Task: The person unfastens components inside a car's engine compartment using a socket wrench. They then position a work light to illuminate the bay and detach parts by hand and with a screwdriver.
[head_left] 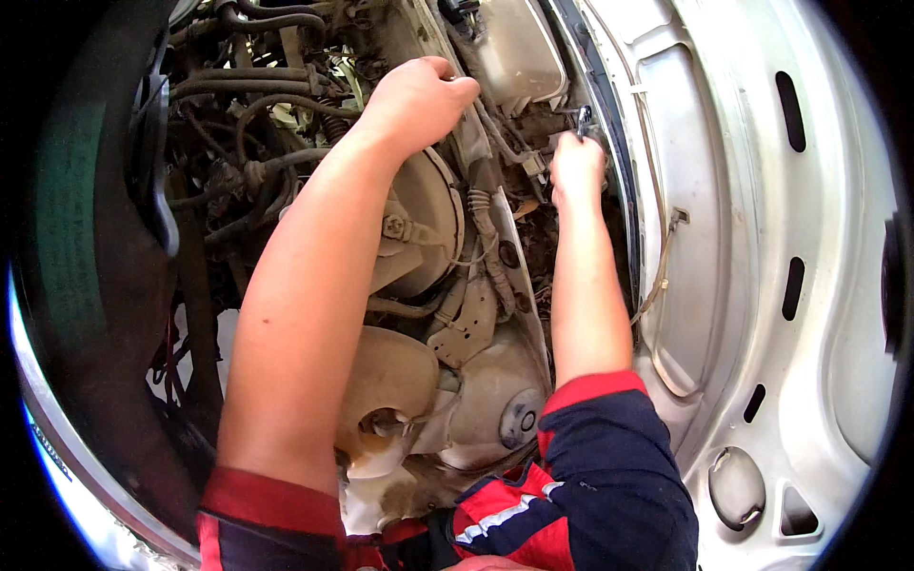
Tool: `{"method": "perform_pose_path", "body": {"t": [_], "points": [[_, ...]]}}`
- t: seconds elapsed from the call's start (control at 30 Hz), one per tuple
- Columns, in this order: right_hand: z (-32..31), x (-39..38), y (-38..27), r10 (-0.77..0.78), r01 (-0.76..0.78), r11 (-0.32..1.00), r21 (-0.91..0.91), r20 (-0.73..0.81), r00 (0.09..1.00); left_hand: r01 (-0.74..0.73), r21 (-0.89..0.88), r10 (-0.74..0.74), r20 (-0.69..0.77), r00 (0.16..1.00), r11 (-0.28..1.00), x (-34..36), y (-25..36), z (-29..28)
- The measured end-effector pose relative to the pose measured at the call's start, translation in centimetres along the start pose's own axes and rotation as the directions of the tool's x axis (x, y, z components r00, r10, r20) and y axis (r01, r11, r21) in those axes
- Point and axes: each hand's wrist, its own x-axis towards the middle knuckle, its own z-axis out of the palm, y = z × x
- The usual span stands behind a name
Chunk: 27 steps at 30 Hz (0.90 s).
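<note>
Tool point(584, 118) pokes forward from right hand point(578, 167), grip wrapped round it; left hand point(419, 100) sits leftward, can't tell its hold.

The pale metal panel point(700, 314) at the right is brightly lit, its upper part washed nearly to white, while the hoses point(248, 86) at the upper left are sunk in brown shadow. The right hand point(578, 167) is evenly lit but rendered a little soft, and a small highlight is caught on the dark tool point(584, 120). The left hand point(419, 100) is shown more crisply. Straight edges are bowed toward the rim, the corners are blackened, and glare with blue fringing is seen at the lower left
</note>
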Motion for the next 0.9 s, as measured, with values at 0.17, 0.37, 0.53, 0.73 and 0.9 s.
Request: {"method": "perform_pose_path", "body": {"t": [0.17, 0.37, 0.53, 0.73, 0.9], "points": [[-3.2, -12.2, 0.8, -0.279, 0.113, 0.678, 0.727, 0.112, 0.954, -0.017, -0.436, 0.006, -0.026, 1.0, 0.9, 0.0, -0.7, -0.5], [-9.6, -22.7, 2.4, -0.471, -0.197, 0.587, 0.785, 0.529, 0.706, -0.138, -0.467, 0.17, 0.029, 0.985, 0.874, -5.8, 5.2, -2.7], [-12.0, -29.3, 1.2, -0.596, -0.327, 0.527, 0.784, 0.616, 0.516, -0.047, -0.568, 0.029, -0.041, 0.999, 0.821, -18.2, 6.9, -5.8], [-14.8, -38.4, 2.6, -0.654, -0.432, 0.577, 0.693, 0.709, 0.263, 0.197, -0.816, -0.22, 0.087, 0.972, 0.544, -36.1, 6.1, -8.6], [-18.2, -46.6, 0.4, -0.304, -0.805, 0.476, 0.354, 0.925, 0.228, 0.149, -0.725, -0.143, 0.069, 0.987, 0.673, -49.6, 9.5, -10.7]]}}
